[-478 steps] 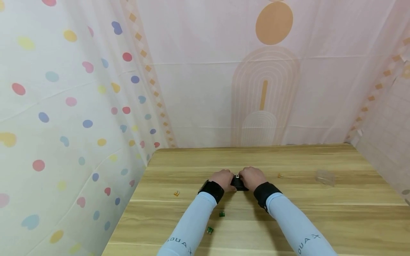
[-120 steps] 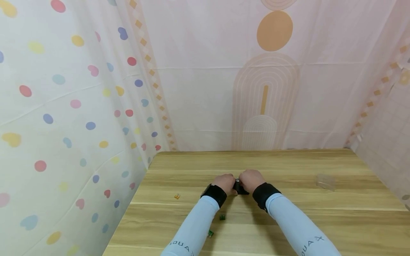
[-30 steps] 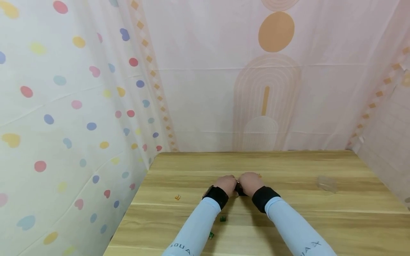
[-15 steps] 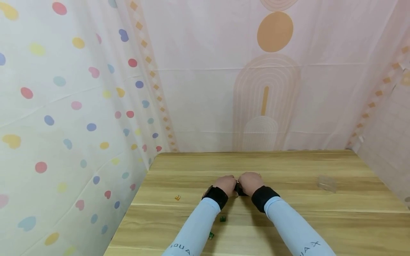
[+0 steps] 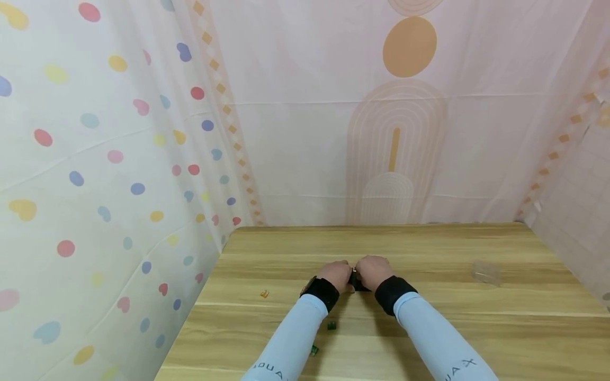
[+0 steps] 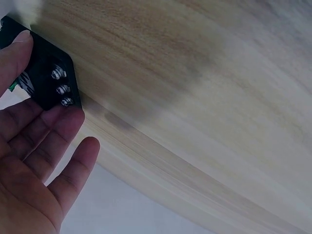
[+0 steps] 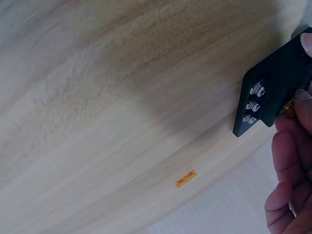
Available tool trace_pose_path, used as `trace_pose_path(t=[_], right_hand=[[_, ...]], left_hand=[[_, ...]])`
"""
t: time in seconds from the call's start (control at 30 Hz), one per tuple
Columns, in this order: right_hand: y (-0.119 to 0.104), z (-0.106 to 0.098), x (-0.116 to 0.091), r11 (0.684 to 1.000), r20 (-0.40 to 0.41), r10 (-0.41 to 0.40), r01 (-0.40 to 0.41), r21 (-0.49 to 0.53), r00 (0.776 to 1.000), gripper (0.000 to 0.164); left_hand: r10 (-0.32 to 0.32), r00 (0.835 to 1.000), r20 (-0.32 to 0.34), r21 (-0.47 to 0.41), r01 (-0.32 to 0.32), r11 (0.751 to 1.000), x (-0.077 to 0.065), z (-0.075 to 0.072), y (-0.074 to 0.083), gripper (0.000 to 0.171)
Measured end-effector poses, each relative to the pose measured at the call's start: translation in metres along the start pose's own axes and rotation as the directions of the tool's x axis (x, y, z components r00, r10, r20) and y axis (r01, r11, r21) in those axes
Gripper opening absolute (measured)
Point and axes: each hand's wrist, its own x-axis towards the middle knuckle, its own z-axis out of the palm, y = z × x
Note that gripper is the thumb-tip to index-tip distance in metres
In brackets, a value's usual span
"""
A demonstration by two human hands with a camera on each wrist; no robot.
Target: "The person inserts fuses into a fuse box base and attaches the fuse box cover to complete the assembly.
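Patterned curtains (image 5: pixel 295 143) back the worktop (image 5: pixel 534 296); centrally, a black terminal block (image 7: pixel 269 73) is gripped by the left hand (image 5: pixel 335 275), apparently for steadiness while the right hand (image 5: pixel 375 272) pinches a yellow piece (image 7: pixel 290 108); green pieces (image 5: pixel 331 326) lie toward seven o'clock.

A dotted curtain (image 5: pixel 109 211) hangs beside the wood-grained table (image 5: pixel 500 333).

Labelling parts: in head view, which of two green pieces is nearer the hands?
The upper green piece, clear of the left sleeve; lower green piece shows at that sleeve's edge.
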Motion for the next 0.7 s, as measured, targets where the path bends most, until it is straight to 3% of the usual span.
trace_pose_path(t=[0.7], right_hand=[[-0.0007, -0.0045, -0.0027, 0.996, 0.047, -0.006, 0.002, 0.085, 0.999, 0.032]], left_hand=[[0.05, 0.999, -0.013, 0.047, -0.049, 0.998, -0.0019, 0.0027, -0.0029, 0.027]])
